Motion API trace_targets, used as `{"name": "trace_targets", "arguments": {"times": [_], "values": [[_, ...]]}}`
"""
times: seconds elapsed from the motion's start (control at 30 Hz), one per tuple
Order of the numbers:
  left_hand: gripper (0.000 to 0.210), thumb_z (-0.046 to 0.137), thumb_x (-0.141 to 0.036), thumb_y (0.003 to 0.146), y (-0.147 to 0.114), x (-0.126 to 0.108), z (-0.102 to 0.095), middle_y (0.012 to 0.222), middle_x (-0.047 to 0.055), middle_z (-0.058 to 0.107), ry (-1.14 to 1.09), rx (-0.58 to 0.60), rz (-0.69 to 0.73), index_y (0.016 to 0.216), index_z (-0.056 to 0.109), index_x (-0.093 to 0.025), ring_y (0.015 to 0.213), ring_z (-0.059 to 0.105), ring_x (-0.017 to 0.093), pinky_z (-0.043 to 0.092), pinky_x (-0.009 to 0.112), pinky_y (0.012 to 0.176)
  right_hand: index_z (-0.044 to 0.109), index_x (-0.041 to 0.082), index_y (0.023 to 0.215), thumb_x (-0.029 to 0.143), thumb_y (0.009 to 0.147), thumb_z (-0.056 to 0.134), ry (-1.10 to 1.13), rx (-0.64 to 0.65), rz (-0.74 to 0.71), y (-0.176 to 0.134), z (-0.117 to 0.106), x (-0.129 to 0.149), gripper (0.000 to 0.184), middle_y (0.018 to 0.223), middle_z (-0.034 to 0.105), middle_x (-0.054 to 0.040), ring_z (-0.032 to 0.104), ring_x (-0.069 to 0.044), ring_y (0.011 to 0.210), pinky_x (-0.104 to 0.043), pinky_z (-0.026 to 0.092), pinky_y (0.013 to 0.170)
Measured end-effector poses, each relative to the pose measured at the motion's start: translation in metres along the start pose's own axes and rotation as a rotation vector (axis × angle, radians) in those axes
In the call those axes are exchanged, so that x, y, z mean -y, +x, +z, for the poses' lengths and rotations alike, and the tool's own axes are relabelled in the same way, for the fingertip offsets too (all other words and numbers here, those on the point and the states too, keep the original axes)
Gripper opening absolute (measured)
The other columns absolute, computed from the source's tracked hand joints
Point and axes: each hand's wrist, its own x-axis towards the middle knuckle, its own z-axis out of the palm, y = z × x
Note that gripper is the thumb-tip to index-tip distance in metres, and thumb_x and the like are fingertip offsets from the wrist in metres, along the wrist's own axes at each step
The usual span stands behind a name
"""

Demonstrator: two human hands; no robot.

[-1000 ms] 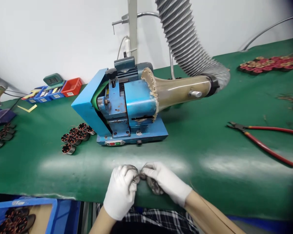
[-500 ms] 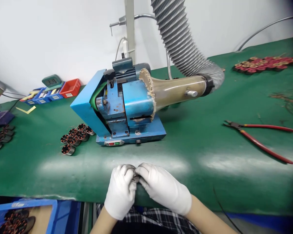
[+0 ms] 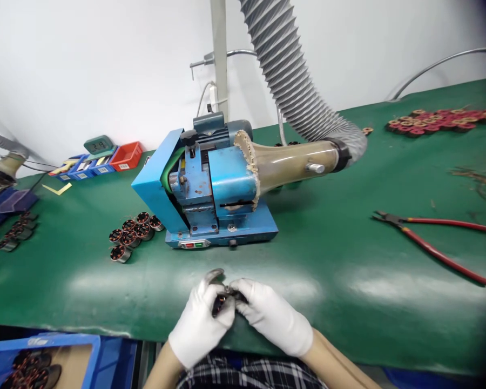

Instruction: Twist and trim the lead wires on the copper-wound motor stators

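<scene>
A small wound motor stator, dark with copper-coloured windings, is mostly hidden by the fingers at the front of the bench. My left hand, in a white glove with blackened fingertips, wraps round it, one finger lifted. Beside it, my right hand, also gloved, is closed, its dark fingertips pinched against the stator's right edge. Whatever fine detail lies between those fingertips is too small to make out. Several similar stators stand grouped on the green bench to the left of a blue belt machine.
A clear extraction duct joins the machine to a grey hose. Red-handled cutters lie open at right; red rings are behind them. Small bins stand back left. A blue crate with stators sits lower left.
The view has shifted slightly. My left fingers have loosened and one has lifted, so the stator's windings now show between my hands. My right hand stays pinched close to it.
</scene>
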Motion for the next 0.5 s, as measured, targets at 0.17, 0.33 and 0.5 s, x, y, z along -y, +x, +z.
{"name": "trace_targets", "arguments": {"times": [0.17, 0.33, 0.5], "values": [[0.068, 0.070, -0.016, 0.051, -0.002, 0.020, -0.003, 0.127, 0.014, 0.041, -0.044, 0.027, -0.039, 0.114, 0.043, -0.018, 0.119, 0.041, 0.030, 0.039, 0.046, 0.096, 0.059, 0.018, 0.094, 0.018, 0.085, 0.050, 0.095, -0.062, 0.008, -0.002, 0.006, -0.005, 0.012, 0.083, 0.062, -0.0044, 0.059, -0.017, 0.077, -0.027, 0.048, 0.072], [0.051, 0.075, -0.021, 0.052, -0.004, 0.023, 0.003, 0.111, 0.010, 0.055, -0.075, -0.085, -0.060, 0.098, 0.055, -0.018, 0.104, 0.054, 0.026, 0.046, 0.041, 0.090, 0.062, 0.018, 0.091, 0.022, 0.092, 0.032, -0.061, -0.213, -0.195, -0.005, 0.009, -0.007, 0.031, 0.072, 0.055, -0.0055, 0.055, -0.016, 0.063, -0.026, 0.048, 0.060], [0.048, 0.061, -0.026, 0.073, -0.021, 0.009, 0.013, 0.101, 0.005, 0.062, -0.271, -0.117, -0.282, 0.118, 0.043, -0.021, 0.089, 0.063, 0.020, 0.052, 0.038, 0.080, 0.061, 0.015, 0.083, 0.021, 0.091, 0.031, -0.087, -0.314, -0.204, -0.002, -0.006, 0.015, 0.032, 0.070, 0.053, -0.0064, 0.054, -0.015, 0.062, -0.025, 0.048, 0.058]]}}
